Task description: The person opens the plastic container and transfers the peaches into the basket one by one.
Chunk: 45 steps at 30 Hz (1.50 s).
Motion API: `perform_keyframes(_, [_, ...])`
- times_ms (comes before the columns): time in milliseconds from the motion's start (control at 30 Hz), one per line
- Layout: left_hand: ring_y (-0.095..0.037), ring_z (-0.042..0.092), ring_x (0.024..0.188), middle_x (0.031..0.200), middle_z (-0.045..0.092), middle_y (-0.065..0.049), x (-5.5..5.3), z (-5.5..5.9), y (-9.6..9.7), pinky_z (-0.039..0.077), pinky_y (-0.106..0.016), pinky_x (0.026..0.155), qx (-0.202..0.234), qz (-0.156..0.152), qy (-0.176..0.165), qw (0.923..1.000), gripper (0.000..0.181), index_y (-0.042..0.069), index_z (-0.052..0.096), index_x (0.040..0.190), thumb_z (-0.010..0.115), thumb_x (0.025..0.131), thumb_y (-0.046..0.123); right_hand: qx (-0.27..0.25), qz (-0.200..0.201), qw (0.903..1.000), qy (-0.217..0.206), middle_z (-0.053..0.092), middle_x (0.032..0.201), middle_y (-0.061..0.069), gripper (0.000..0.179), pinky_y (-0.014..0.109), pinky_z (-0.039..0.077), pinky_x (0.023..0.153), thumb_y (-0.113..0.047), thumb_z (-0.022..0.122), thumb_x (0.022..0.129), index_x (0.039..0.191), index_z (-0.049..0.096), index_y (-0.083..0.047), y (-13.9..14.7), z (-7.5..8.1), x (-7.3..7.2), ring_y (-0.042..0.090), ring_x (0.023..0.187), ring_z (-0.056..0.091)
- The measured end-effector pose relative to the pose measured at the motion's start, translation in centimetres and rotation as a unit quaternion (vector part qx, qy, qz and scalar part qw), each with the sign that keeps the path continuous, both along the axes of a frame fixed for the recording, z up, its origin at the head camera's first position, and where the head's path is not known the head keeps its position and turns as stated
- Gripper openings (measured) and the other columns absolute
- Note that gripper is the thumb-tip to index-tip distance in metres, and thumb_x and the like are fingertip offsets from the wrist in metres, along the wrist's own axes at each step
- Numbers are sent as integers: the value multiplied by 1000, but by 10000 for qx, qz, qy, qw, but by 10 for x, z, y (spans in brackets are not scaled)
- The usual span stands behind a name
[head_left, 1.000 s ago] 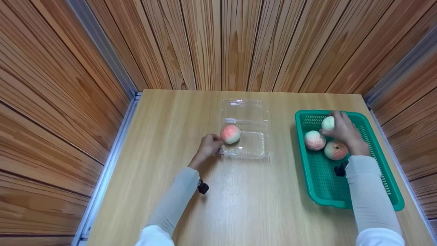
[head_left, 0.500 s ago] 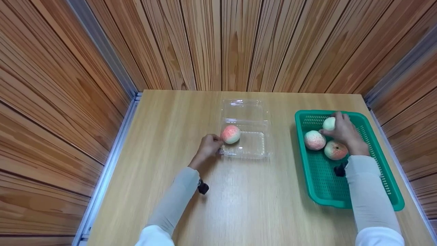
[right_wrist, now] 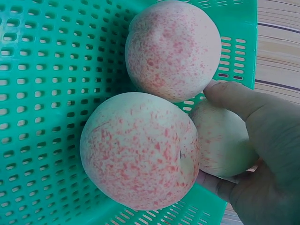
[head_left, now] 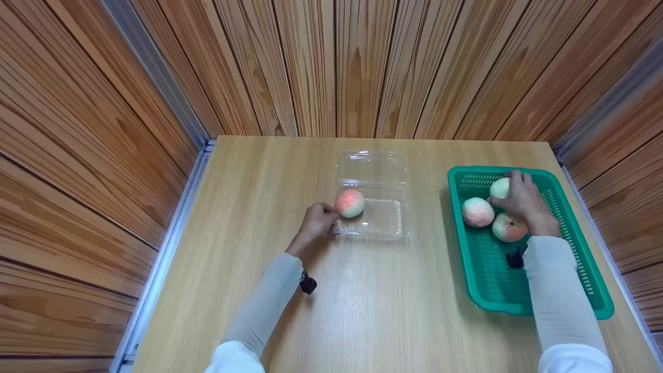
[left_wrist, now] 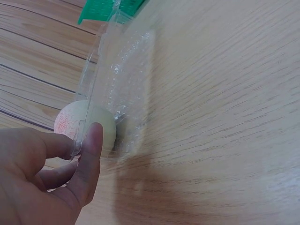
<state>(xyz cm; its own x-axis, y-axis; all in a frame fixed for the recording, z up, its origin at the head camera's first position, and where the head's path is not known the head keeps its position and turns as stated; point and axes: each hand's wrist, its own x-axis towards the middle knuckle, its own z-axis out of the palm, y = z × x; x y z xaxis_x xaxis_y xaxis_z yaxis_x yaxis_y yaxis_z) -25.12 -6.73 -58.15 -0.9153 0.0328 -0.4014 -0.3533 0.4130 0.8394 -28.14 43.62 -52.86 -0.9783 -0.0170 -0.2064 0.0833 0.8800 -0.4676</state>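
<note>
My left hand [head_left: 318, 223] pinches the near left corner of a clear plastic clamshell box [head_left: 382, 217], thumb outside the wall in the left wrist view. The box lies with its lid [head_left: 369, 165] folded back, away from me. One pink and white peach [head_left: 350, 203] sits in its left part, beside my fingers. Over at the green basket [head_left: 489, 280], my right hand [head_left: 525, 199] grips a pale peach [right_wrist: 224, 140], thumb on one side and fingers curled behind it. Two more speckled peaches, a left one [head_left: 477, 212] and a nearer one [head_left: 509, 228], rest in the basket beside that hand.
The wooden table [head_left: 362, 311] carries the box at the middle and the basket at the right. Wood-plank walls [head_left: 357, 67] stand behind and at both sides. The basket's raised rim surrounds the right hand.
The peach in my right hand has shifted very slightly to the right along with the fingers. My left hand and the box have stayed where they were.
</note>
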Motion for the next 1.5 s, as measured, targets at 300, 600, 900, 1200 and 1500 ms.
perform_keyframes(300, [-29, 74, 88, 106, 71, -18, 0, 0, -1, 59, -38, 72, 184, -8, -102, 9998, 18, -1, 67, 120, 59, 105, 7, 3, -102, 9999, 0, 30, 144, 43, 86, 75, 41, 104, -35, 69, 102, 155, 20, 11, 0, -1, 2, 57, 126, 41])
perform_keyframes(600, [-20, 68, 70, 104, 73, -21, 1, 1, 0, 46, -24, 52, 23, 56, 37, 10000, 18, -3, 68, 119, 60, 105, 5, -28, -7, 9998, -200, 30, 146, 41, 80, 75, 42, 103, -41, 65, 104, 153, 28, 10, 1, 1, 5, 55, 122, 42])
perform_keyframes(900, [-18, 64, 73, 101, 70, -13, 0, 3, 2, 43, -22, 52, -126, 120, -139, 9998, 17, 1, 69, 119, 60, 106, 8, -126, -52, 9992, -376, 30, 148, 40, 81, 74, 43, 103, -43, 63, 105, 156, 28, 8, 1, 1, 8, 54, 122, 42])
perform_keyframes(1200, [-20, 65, 76, 100, 71, -14, 0, 3, 3, 45, -23, 53, -128, 126, -101, 9998, 16, 1, 69, 116, 60, 106, 9, -129, 55, 9980, -611, 31, 150, 40, 77, 78, 35, 110, -44, 58, 107, 157, 29, 7, 2, 2, 8, 55, 127, 39])
perform_keyframes(1500, [-22, 70, 77, 105, 73, -20, 0, 2, 2, 46, -25, 54, 15, 80, -49, 10000, 16, -1, 68, 118, 59, 106, 7, 43, 78, 9972, -738, 32, 149, 41, 76, 79, 34, 111, -45, 56, 108, 156, 31, 8, 4, 2, 4, 56, 126, 39])
